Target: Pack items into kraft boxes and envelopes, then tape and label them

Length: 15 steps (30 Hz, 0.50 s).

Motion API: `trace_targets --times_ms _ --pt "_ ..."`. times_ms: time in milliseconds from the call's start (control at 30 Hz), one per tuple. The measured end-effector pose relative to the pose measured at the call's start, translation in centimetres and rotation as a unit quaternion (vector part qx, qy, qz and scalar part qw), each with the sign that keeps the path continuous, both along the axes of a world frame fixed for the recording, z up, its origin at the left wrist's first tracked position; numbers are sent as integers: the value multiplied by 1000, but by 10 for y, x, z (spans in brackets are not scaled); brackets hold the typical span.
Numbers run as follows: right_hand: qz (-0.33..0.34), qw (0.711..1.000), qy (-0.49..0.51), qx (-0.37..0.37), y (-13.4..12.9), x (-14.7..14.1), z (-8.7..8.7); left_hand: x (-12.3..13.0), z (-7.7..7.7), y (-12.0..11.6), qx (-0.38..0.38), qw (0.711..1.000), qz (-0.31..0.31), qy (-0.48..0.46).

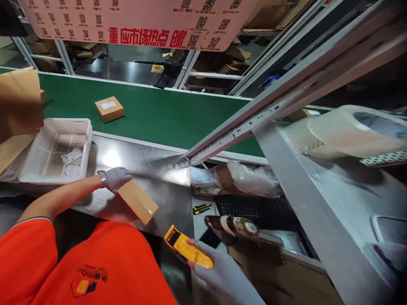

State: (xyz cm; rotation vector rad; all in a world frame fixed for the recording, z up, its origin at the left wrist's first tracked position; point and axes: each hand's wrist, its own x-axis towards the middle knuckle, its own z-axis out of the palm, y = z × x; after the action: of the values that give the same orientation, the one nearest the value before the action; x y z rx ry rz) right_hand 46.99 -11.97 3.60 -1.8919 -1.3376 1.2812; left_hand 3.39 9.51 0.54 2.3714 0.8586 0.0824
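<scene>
"Where is the cardboard box [138, 201]?"

"On the near side of the metal desk [168, 173], set at a slant, with the left hand [117, 178] on its far end. That hand is gloved, with a silver watch [102, 178] at the wrist."

"Is the left grip clamped?"

"The fingers touch the box, but the thumb is hidden, so one cannot tell whether it pinches."

"And the right hand [216, 264]?"

"It is also gloved, and its grip is closed around a yellow scanner [190, 250], thumb on one side and fingers on the other. The scanner's dark front end points toward the upper left, near the box but apart from it."

"What lies to the left?"

"A white basket [87, 148] with holes in its walls. A printed label [71, 156] lies inside. An open carton [20, 101] stands at the far left."

"And beyond the desk?"

"A green belt [165, 120] runs across, carrying a small parcel [109, 109] with a white label on top. Above hangs a pink sign [136, 19] with red characters and rows of square codes."

"What is on the right?"

"Clear plastic packaging [251, 178] lies above a black keyboard [241, 206], with yellow-and-black cutters [202, 209] just beside the keyboard. Farther right, large rolls [343, 131] are partly blurred."
</scene>
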Motion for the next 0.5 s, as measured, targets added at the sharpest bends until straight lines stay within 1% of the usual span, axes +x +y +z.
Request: trace_targets --times_ms 33,67,100,200,233,267,300,367,433,500 --pt "15 1000 -20 -9 -3 4 -3 1 0 0 -6 1000 4 -1" --pt "40 999 -32 -15 -1 0 -6 1 0 1 -9 1000 5 0" --pt "62 997 -43 -11 8 -11 -10 2 1 1 -8 1000 4 4" --pt "184 978 -94 7 54 -66 -25 2 2 1 7 1000 -6 22" --pt "236 962 -140 4 71 -82 -32 2 2 0 13 1000 -4 25" --pt "242 948 -207 -9 85 -94 -39 1 2 -1 17 999 3 27" --pt "234 939 -250 -19 97 -101 -46 1 2 -4 22 999 15 27" --pt "180 934 -306 -29 111 -101 -62 -2 3 -11 34 997 56 34" --pt "127 939 -318 -25 112 -90 -78 -6 3 -21 44 990 119 61" --pt "103 939 -327 -28 106 -78 -94 -11 4 -31 41 974 203 87"
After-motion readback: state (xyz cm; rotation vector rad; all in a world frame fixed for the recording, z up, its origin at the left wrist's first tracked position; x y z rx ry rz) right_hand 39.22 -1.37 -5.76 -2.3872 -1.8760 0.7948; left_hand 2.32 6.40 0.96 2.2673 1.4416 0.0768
